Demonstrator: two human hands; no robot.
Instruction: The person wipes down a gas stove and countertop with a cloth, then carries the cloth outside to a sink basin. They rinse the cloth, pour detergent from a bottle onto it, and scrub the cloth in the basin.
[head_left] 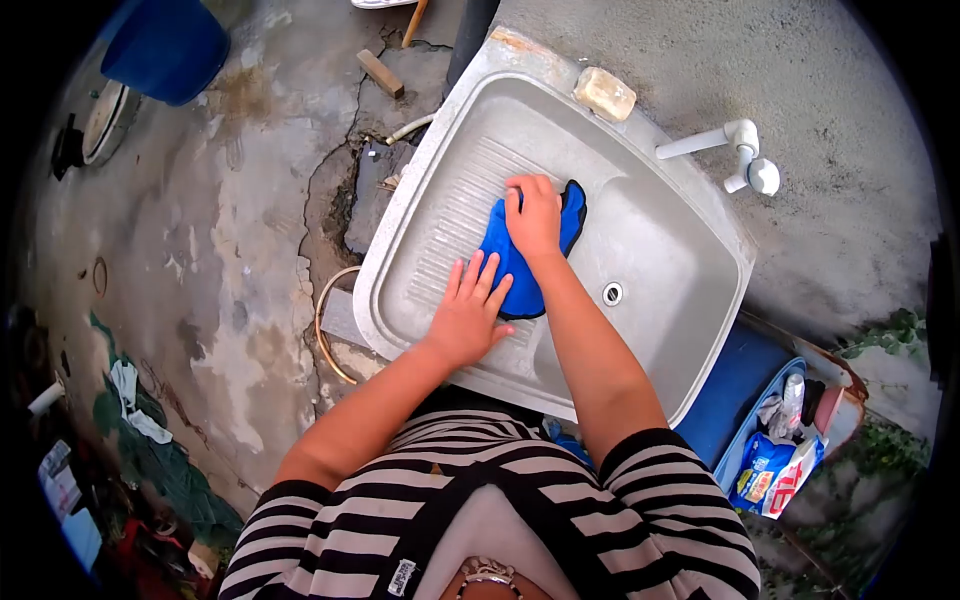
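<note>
A blue cloth item with black edging (523, 290) lies bunched on the ribbed washboard (470, 200) inside a pale stone sink (660, 270). My right hand (535, 215) is closed on its upper part, fingers curled into the fabric. Lower down, my left hand (468, 310) has its fingers spread, with the fingertips resting at the cloth's lower left edge and on the ribs. The parts of the cloth under my right hand are hidden.
A soap-like block (605, 94) rests on the sink's back rim. A white pipe tap (740, 150) juts from the wall. The drain (612, 293) lies right of the cloth. A blue barrel (740, 390) with a detergent bag (775, 475) stands at lower right; a blue bucket (168, 50) sits upper left.
</note>
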